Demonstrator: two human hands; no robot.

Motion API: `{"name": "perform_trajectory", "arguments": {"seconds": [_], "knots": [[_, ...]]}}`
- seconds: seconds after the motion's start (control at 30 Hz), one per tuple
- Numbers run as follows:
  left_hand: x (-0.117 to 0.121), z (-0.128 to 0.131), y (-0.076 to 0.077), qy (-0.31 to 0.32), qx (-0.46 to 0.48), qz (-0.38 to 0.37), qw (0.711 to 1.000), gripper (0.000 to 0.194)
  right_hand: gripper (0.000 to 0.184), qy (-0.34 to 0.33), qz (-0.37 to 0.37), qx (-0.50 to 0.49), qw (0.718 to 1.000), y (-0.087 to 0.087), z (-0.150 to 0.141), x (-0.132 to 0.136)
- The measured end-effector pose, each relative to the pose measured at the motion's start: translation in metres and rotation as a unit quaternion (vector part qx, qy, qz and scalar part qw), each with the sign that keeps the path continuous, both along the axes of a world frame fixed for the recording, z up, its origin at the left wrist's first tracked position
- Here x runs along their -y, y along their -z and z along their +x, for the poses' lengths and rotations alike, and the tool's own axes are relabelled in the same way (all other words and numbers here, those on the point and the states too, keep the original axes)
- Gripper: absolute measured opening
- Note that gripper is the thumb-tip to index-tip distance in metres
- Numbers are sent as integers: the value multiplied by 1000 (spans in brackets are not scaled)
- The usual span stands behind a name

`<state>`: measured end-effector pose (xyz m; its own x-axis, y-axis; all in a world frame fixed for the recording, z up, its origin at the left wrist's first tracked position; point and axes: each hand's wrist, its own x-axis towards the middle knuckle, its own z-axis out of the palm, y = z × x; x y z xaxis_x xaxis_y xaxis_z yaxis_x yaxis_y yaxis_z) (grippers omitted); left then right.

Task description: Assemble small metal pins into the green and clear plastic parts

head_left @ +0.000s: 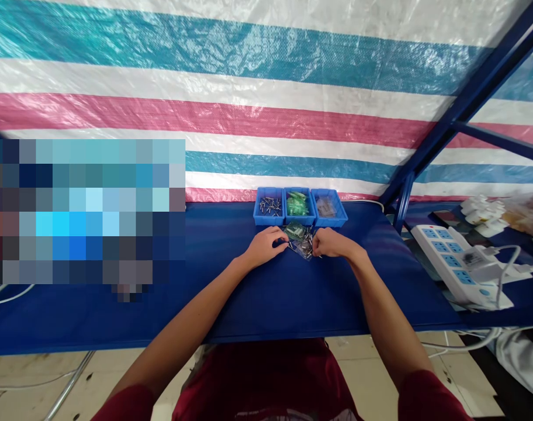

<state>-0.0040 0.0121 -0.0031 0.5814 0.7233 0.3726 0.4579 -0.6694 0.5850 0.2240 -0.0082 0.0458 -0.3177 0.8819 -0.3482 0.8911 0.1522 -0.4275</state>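
A small plastic bag (302,248) of metal pins (309,242) lies straight ahead between the left hand (264,245) and right hand (330,242), both curled against it; whether either grips it is hard to tell.

Far bins (300,221): smooth, glossy blue plastic. Centre bag (303,251): shiny clear plastic. Pins (270,206) in left bin: bright metal. Table cover (214,310): matt blue cloth (power strip (454,263) at right: smooth white plastic).

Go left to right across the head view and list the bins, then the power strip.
Blue bin of small metal parts, blue bin of green parts, blue bin of bagged items, white power strip
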Motion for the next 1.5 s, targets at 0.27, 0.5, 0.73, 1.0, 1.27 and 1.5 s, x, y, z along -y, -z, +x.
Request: {"name": "perform_trajectory", "arguments": {"seconds": [0.27, 0.5, 0.73, 1.0, 1.27, 1.5], "knots": [[3, 2, -5, -25, 50, -13, 998, 19, 8, 15, 105, -64, 992, -13, -8, 3], [7, 4, -14, -85, 169, -70, 979, 28, 14, -52, 132, -84, 986, -25, -27, -3], [6, 3, -12, -111, 188, -73, 973, 24, 18, -27, 159, -224, 961, -12, -30, -7], [5, 2, -12, -98, 169, -63, 979, 20, 22, 22, 150, -348, 925, 10, -31, -7], [4, 1, -16, -120, 191, -85, 970, 26, 24, 81, 223, -368, 899, 17, -39, -5], [5, 2, -15, -119, 204, -83, 968, 25, 25, 72, 257, -282, 922, 10, -42, 0]]}}
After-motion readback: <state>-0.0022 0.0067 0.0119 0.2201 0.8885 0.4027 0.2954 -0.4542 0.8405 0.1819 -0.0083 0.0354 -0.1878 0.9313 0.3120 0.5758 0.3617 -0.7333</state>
